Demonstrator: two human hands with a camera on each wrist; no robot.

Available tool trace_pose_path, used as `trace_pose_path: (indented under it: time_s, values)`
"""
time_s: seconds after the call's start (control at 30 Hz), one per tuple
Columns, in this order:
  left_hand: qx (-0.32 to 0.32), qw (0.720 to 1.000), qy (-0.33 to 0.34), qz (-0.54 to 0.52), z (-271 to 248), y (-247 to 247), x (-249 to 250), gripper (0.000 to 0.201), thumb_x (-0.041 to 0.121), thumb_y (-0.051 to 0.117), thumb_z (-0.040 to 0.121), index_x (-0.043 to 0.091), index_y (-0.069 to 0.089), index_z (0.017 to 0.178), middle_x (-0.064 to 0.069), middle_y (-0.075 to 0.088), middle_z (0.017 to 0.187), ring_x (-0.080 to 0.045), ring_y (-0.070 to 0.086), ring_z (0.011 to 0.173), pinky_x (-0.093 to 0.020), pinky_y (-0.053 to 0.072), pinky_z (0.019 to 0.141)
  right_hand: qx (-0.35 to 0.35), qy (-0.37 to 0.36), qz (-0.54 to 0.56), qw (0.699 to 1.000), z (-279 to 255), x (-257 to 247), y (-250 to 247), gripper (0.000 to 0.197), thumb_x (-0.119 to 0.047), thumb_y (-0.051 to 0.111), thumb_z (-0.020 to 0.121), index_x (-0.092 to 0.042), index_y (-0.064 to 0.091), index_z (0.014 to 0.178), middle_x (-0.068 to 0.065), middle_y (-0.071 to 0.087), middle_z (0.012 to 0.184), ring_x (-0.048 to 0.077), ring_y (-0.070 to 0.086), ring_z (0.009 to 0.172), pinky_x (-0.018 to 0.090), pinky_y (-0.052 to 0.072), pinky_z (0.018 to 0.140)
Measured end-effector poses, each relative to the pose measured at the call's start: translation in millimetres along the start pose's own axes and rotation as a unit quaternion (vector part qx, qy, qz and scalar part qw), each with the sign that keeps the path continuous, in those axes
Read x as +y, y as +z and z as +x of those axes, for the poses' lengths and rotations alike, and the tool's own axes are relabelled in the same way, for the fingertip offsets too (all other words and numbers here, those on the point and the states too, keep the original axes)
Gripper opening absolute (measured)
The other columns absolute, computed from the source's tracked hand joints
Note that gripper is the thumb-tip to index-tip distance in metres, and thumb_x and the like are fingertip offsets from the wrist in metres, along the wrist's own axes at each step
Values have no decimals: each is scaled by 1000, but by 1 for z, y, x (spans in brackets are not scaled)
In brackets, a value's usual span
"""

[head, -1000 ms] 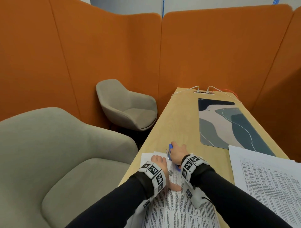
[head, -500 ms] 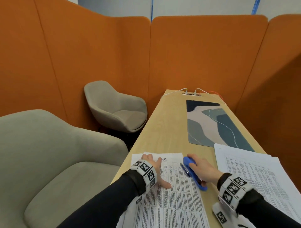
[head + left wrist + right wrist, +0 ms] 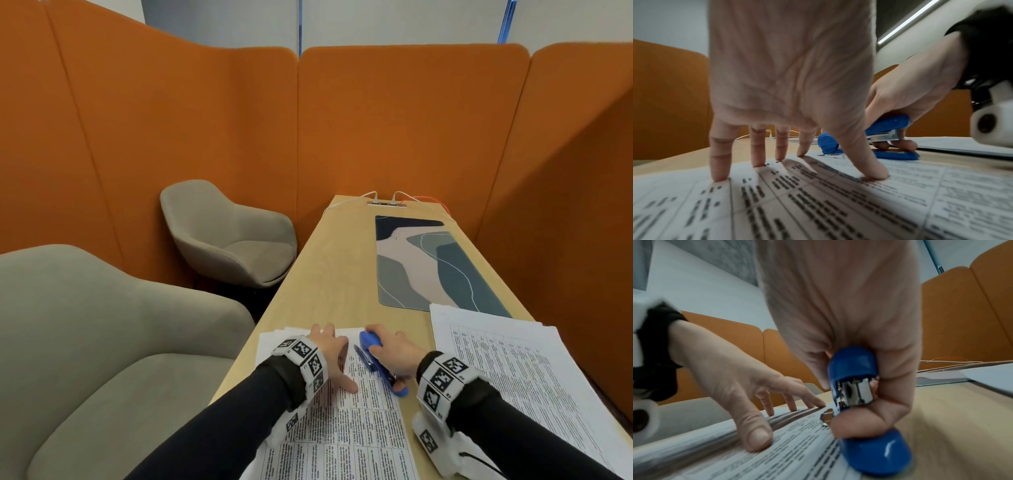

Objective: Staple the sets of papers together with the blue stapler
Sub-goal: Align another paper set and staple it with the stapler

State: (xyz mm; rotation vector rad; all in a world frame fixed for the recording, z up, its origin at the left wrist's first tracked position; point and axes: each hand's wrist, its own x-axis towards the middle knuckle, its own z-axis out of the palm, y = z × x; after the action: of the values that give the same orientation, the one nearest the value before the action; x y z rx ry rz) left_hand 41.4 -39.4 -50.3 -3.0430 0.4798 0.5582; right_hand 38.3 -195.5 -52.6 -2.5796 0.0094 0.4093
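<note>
I observe the left hand (image 3: 329, 347) spread flat, fingers straight, pressing the near set of papers (image 3: 346, 435) against the wooden surface (image 3: 329, 270). Fingertips (image 3: 719, 177) and thumb contact the printed sheet. The right hand (image 3: 397, 353) grips the blue stapler (image 3: 380, 363), fingers curled over its top and thumb beneath the upper arm. The stapler sits at the right edge of that set, near its far corner; its base rests on the surface, nose pointing away. A second stack of papers (image 3: 534, 377) lies to the right, apart. A patterned desk mat (image 3: 435, 263) lies beyond. Two grey chairs (image 3: 226, 236) stand left of the surface.
</note>
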Motion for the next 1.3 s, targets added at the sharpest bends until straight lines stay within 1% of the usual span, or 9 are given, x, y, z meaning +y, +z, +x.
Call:
trace_pose_path:
  time_s: [0.1,0.2,0.27,0.4,0.57,0.7,0.83,1.03,1.3]
  values:
    - [-1,1000,-23,-18,2,6,-7,104,69,69,66,13,29,144,-9,31,146,-30,30,134,-48,35,106,-6,-6,1,1000,5,-3,0,47,-26,32,100,-30,26,146,17,33,134,25,55,75,21,48,39]
    - [-30,999,-42,-18,3,11,-12,122,73,63,68,14,-1,154,-5,2,161,-31,6,147,-50,20,116,-30,-15,3,999,9,-3,-3,47,-26,35,98,-32,29,144,16,40,130,22,54,66,20,44,33]
    - [-40,998,-43,-22,1,10,-12,123,72,62,70,15,-8,153,-4,-8,162,-30,-2,149,-50,14,117,-23,-12,4,1000,12,-2,-3,46,-25,36,98,-31,31,144,17,42,130,22,53,66,20,42,35]
    - [-48,997,-45,-35,-2,9,-10,121,70,63,72,16,-9,153,-3,-11,162,-29,-5,149,-49,11,118,-8,-13,-19,1000,18,-7,2,46,-25,35,98,-30,32,144,17,42,131,28,56,85,20,44,45]
    - [-47,997,-44,-30,-5,7,-7,120,68,63,73,14,-9,153,-5,-9,162,-31,-3,149,-48,12,118,4,5,-18,1000,20,-15,4,45,-21,30,100,-28,31,144,18,32,138,26,50,79,32,49,77]
    - [-46,997,-52,-22,-8,6,-5,119,68,63,74,13,-8,153,-5,-8,162,-31,-2,148,-49,14,117,4,10,-40,999,25,-19,2,46,-21,32,98,-30,34,143,16,36,138,31,55,93,34,50,76]
    - [-55,997,-55,-17,-8,3,-3,119,67,62,75,13,-10,153,-6,-10,161,-32,-3,148,-50,14,117,-6,10,-46,999,31,-22,-2,47,-22,35,97,-30,36,143,15,42,139,32,57,110,37,48,94]
    - [-41,998,-48,3,-13,3,-1,116,68,57,78,9,-9,152,-10,-8,161,-33,-2,148,-46,11,118,20,33,-51,998,18,-37,15,42,-26,34,100,-19,30,142,20,31,137,41,53,113,47,47,98]
    - [-50,997,-62,-4,-8,4,-3,117,71,55,77,10,-10,153,-10,-10,161,-33,-4,148,-47,9,118,37,80,-9,996,32,-55,20,42,-19,38,99,-17,30,140,19,27,136,39,52,111,42,50,91]
